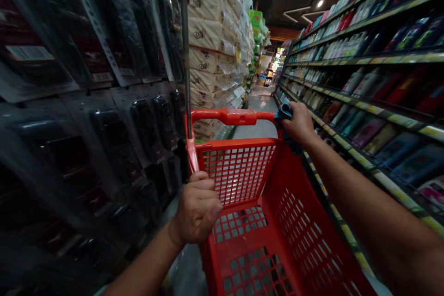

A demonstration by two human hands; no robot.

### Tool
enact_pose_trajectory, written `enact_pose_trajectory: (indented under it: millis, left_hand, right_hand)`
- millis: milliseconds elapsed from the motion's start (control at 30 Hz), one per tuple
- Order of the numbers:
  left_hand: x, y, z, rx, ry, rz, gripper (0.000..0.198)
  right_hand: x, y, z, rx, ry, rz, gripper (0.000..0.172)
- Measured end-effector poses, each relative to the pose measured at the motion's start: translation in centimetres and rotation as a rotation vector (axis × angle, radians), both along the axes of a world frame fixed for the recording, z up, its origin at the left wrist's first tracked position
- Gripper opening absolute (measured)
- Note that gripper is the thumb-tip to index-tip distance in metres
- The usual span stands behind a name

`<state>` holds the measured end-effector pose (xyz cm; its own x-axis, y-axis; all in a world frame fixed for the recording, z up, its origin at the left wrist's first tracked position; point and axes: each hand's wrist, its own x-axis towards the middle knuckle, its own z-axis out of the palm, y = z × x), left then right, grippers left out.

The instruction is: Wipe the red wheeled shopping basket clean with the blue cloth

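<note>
My hands are on a red plastic shopping cart (pixel 243 171) with a grid-patterned basket. My left hand (pixel 196 208) is curled around the cart's near left side, low in the view. My right hand (pixel 299 122) grips the far right end of the orange-red push handle (pixel 225 116). A small blue object (pixel 284 112) sticks out from my right fingers at that handle end, and I cannot tell what it is. The basket's visible floor and walls hold nothing.
A dark pole (pixel 185 46) rises from the cart's left corner. Black blister-packed goods (pixel 138 120) hang close on the left, beyond stacked plastic-wrapped white packs (pixel 208 32). Stocked shelves (pixel 367 92) line the right. The tiled aisle floor (pixel 258 111) runs ahead between them.
</note>
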<state>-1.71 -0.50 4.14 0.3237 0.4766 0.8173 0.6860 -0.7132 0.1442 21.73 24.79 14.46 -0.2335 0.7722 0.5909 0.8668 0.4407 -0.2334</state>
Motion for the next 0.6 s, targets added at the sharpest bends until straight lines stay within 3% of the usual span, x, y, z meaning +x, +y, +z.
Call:
enact_pose_trajectory:
  millis: [133,267,467,600]
  left_hand:
    - [-0.2,-0.2,0.2,-0.043,-0.036,-0.014,0.047]
    - [-0.9,-0.3,0.0,-0.080,-0.074,-0.010,0.049]
    - [-0.9,-0.7,-0.1,-0.070,-0.079,0.006,0.048]
    - [-0.6,-0.5,0.0,-0.062,-0.063,0.024,0.049]
  right_hand:
    - [-7.2,1.4,0.2,-0.190,-0.042,-0.123,0.039]
    - [-10.9,-0.4,0.7,-0.133,-0.110,-0.055,0.036]
    - [-16.8,-4.3,2.6,-0.021,-0.211,0.243,0.041]
    - [-21.3,-8.6,0.9,-0.056,-0.110,0.520,0.046]
